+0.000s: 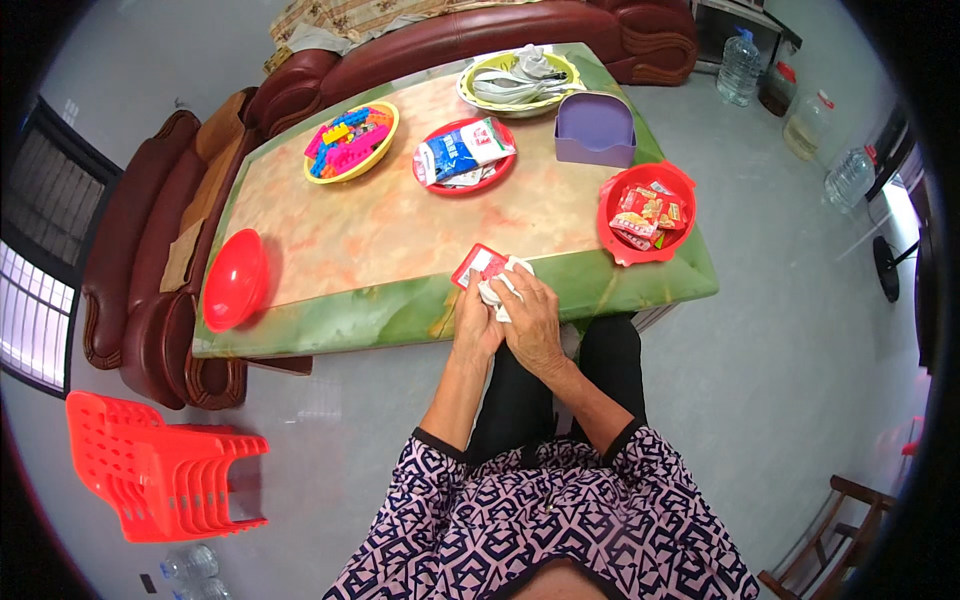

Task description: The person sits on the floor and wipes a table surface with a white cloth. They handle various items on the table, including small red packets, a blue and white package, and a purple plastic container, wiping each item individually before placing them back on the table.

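Red and white, flat, with rounded corners: one small case (478, 263), logged first. I noted it at the table's (340, 230) near edge, about midway along, held up by the hands over the green border.

Left hand (476, 318): one, narrow, fingers curled against the lower part of the case, thumb side upward. Its forearm rose from the lower edge of my view, leaning slightly to the right, wrist nearly straight.

Right hand (533, 318): one, narrow, gathered over a crumpled white cloth (520, 266), back of the hand upward, fingers bent forward and to the left. Its forearm slanted inward from the right, so that the two hands met in front of the dark-trousered knees. Cloth and case touched; from my remote seat I could not tell how the hidden fingertips were set beneath them.

Sleeves: two, patterned, dark-cuffed, ending near the elbows.

Also on the table, I listed: red bowl (237, 280), far left; yellow bowl (391, 150) of coloured toy blocks (347, 142); red plate (510, 172) bearing a blue-and-white packet (465, 150); yellow-rimmed basin (466, 92) with pale, bundled contents; purple box (595, 130), beside that basin; red basin (626, 252) of red snack packets (648, 212), right, nearest the right hand.

Floor, left: stacked red plastic chairs (165, 465).
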Demonstrator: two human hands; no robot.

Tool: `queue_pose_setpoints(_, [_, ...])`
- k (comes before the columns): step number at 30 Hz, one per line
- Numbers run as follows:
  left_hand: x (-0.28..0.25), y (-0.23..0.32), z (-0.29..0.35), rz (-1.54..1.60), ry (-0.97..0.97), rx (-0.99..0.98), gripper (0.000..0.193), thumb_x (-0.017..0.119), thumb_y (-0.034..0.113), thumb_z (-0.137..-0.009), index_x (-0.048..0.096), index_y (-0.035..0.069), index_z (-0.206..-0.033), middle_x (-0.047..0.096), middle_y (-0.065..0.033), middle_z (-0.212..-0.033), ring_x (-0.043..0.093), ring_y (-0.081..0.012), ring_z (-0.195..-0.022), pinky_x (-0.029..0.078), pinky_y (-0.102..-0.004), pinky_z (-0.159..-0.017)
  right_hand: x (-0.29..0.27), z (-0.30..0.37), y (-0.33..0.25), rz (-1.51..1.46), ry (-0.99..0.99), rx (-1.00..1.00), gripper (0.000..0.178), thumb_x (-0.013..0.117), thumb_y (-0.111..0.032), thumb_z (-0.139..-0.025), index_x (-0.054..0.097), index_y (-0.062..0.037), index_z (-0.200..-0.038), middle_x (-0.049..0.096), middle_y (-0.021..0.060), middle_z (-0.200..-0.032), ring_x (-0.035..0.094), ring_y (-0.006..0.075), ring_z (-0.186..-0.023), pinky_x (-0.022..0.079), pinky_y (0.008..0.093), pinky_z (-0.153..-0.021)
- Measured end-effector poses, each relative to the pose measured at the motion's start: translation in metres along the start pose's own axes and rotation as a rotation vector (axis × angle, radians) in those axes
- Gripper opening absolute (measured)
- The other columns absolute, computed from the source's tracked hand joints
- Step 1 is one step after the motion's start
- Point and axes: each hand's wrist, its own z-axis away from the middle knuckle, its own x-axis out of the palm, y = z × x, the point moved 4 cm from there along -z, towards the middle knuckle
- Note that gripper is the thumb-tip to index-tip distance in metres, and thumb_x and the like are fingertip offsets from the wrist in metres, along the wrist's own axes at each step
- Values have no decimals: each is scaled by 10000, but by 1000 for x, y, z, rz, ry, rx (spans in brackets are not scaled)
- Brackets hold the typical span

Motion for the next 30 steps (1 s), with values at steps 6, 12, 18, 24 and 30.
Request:
queue_pose_setpoints(6, [31,-3,18,128,-29,76,370,383,318,-1024,483,38,-1244,592,-107,-1203,574,-216,-1113,476,-382,-964,-1,-28,28,-65,-52,192,448,555,-25,-747,561,-53,-1194,567,160,-1198,535,344,-1127,403,445,-915])
queue_pose_setpoints(12, [35,-5,23,155,-61,62,438,345,371,-1024,492,33,-1262,612,-104,-1188,583,-240,-1100,458,-413,-988,-16,-33,15,78,-27,139,408,588,-84,-769,582,-50,-1176,576,182,-1184,534,339,-1144,427,454,-919])
queue_pose_setpoints(18, [46,-4,42,111,-234,-32,717,213,603,-970,434,29,-1338,559,-131,-1268,559,-305,-1121,437,-445,-1007,-24,-3,-6,-136,-207,-140,409,575,-77,-805,592,-59,-1214,559,151,-1267,478,319,-1255,369,446,-1026])
queue_pose_setpoints(24, [59,-2,49,196,-182,12,582,273,525,-997,418,96,-1363,518,-85,-1336,523,-233,-1199,419,-449,-1024,-28,-45,-7,-94,-133,-208,379,612,-129,-796,610,-47,-1165,586,141,-1228,514,318,-1210,397,436,-975])
queue_pose_setpoints(30, [55,-12,57,-31,-218,-49,470,340,409,-1017,417,84,-1347,547,-119,-1298,562,-295,-1158,492,-518,-923,-14,-68,47,1,-49,145,322,608,-116,-810,606,-29,-1120,637,153,-1076,631,283,-937,502,366,-773])
